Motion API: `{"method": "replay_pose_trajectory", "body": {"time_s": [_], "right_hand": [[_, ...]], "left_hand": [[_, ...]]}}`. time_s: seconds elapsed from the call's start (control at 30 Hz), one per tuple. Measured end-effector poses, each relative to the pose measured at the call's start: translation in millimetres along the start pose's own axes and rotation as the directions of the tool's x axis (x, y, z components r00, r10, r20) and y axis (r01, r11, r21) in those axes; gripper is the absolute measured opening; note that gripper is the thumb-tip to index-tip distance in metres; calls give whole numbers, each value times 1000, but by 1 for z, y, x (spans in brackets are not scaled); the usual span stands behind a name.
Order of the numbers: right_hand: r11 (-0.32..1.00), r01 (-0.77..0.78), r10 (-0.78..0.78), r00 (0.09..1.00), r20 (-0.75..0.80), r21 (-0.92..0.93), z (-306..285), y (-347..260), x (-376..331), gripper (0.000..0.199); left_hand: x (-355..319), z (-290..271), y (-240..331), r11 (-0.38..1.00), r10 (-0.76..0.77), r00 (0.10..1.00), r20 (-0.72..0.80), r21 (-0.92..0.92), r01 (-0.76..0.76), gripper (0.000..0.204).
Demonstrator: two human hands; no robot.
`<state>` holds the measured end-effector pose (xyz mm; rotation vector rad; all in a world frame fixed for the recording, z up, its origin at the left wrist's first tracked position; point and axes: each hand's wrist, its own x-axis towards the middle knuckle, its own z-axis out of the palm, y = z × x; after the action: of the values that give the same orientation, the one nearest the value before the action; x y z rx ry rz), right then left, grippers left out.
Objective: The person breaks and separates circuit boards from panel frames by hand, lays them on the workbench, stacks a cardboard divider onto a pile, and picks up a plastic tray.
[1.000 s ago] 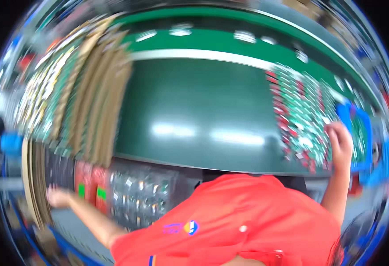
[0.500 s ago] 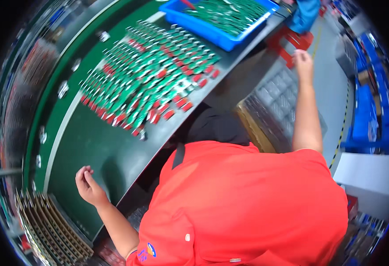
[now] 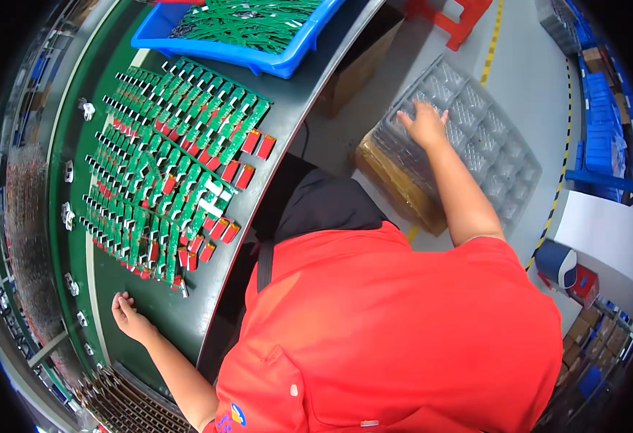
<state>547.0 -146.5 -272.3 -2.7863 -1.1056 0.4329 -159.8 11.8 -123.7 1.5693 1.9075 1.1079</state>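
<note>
My right hand (image 3: 426,124) is over a stack of clear plastic blister trays (image 3: 486,133) at the right, its fingers spread. It reaches the near edge of the top tray; whether the fingertips touch cannot be seen clearly. My left hand (image 3: 132,321) is at the green worktable (image 3: 179,307), fingers curled in with nothing visible in them. Just beyond it lie rows of green circuit boards (image 3: 150,169), with red blocks (image 3: 219,229) along their near side.
A blue bin (image 3: 287,61) of green strips stands at the table's far end. The trays rest on a brown carton (image 3: 396,184). A green conveyor belt (image 3: 56,216) runs along the left. Brown slotted strips (image 3: 125,400) are at the lower left, and a red stool (image 3: 450,18) is beyond.
The view has swung, so the table and boards sit further left. My right hand has come down from the far right, closed, to the trays with its fingers spread. My left hand remains curled.
</note>
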Motion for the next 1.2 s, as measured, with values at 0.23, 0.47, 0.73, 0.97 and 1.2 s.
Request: {"method": "replay_pose_trajectory", "body": {"time_s": [0.23,0.47,0.73,0.97,1.2], "right_hand": [[991,132,-132,985,-115,-3,-3,-17,-21,101],[999,34,-34,998,-62,4,-9,-29,-15,102],[961,137,-70,961,-266,242,-8,-15,11,77],[994,88,-77,985,156,-67,-31,-50,-10,97],[991,133,-131,986,-101,16,-2,-23,1,89]], "left_hand": [[28,76,59,901,136,990,49,-422,-103,48],[23,110,101,856,100,995,22,-511,-75,48],[23,102,97,816,43,999,31,-578,-17,48],[23,102,96,775,59,996,63,-632,-6,47],[23,101,96,783,76,994,72,-622,-15,46]]}}
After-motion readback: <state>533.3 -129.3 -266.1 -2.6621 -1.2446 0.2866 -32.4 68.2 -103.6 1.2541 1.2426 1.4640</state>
